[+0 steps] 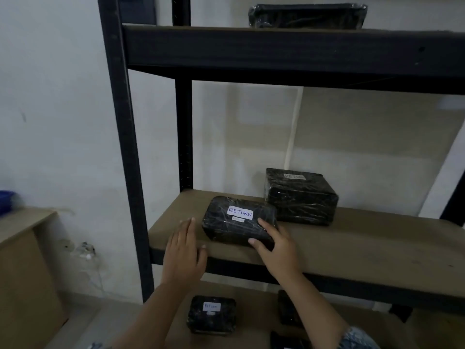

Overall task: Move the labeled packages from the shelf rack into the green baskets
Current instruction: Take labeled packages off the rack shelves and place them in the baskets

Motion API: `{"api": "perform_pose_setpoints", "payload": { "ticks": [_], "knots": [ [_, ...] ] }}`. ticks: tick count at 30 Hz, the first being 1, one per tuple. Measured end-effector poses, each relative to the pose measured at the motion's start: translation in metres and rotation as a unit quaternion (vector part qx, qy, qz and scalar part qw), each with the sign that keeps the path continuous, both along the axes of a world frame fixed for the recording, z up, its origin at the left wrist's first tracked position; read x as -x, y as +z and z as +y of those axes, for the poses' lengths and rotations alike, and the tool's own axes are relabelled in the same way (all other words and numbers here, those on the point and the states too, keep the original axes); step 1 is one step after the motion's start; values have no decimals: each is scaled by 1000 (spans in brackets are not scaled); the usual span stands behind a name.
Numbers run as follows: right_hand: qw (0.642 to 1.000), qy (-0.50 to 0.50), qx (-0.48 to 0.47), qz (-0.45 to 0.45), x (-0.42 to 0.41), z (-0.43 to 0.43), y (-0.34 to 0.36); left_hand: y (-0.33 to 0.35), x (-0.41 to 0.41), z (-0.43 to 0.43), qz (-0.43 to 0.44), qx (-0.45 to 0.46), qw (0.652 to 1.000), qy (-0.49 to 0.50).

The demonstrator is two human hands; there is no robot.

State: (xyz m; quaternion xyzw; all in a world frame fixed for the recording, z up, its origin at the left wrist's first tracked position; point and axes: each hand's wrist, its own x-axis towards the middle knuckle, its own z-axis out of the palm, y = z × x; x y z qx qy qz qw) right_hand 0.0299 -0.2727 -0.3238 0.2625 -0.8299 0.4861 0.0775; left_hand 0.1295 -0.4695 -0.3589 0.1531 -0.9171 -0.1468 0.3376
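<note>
Just left of the RETURN-labelled package [236,222] on the rack's middle shelf [377,243], the left hand [183,250] is flat with straight fingers, holding nothing, while the right hand [276,245] grips that package's right front corner, and a second package [300,197] sits behind it to the right.

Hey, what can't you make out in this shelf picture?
Head view:
Green baskets: not in frame.
Top-shelf package: cut off by the upper edge; no label shows.
Small strip under the front package's RETURN label: too blurred to read.
Dark object below: half hidden by the right arm.
</note>
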Motion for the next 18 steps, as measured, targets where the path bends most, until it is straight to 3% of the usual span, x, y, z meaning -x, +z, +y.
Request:
{"api": "perform_pose_setpoints", "payload": {
  "ticks": [7,15,18],
  "knots": [
    [994,-8,104,32,-7,10,-8,-12,10,-3,-71,52,996,22],
    [996,-7,79,37,-7,16,-12,-14,10,-2,-78,69,994,17],
    [995,5,97,1,-9,17,-5,-13,11,-2,-79,67,995,17]
  ]
}}
